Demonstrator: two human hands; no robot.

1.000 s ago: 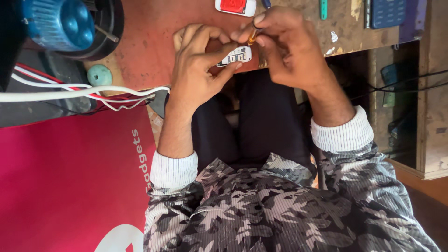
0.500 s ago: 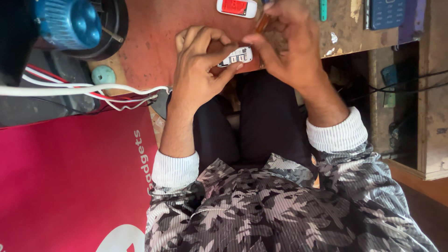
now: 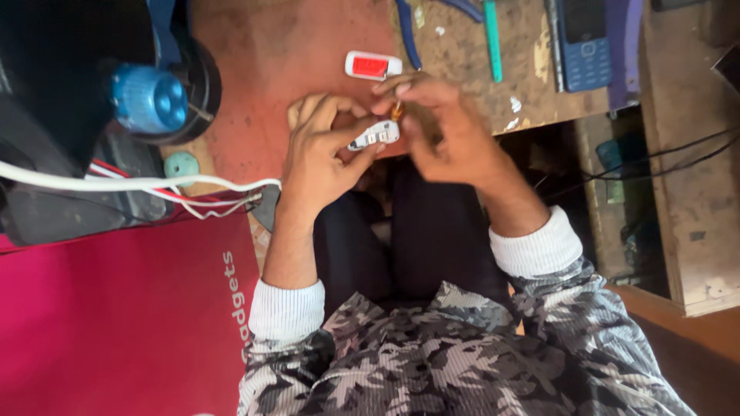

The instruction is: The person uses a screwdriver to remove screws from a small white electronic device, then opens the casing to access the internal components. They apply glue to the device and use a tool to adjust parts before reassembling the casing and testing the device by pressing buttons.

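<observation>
Fob (image 3: 375,135) sits mid-frame, pinched in left hand (image 3: 324,150), long axis tilted right toward right hand (image 3: 439,131), which grips a thin tool (image 3: 397,110).

Red banner (image 3: 116,323), blue phone's screen (image 3: 576,19)

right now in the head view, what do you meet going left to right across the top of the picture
blue round cap → left hand → small white part held in both hands → right hand → green stick → blue phone
</observation>
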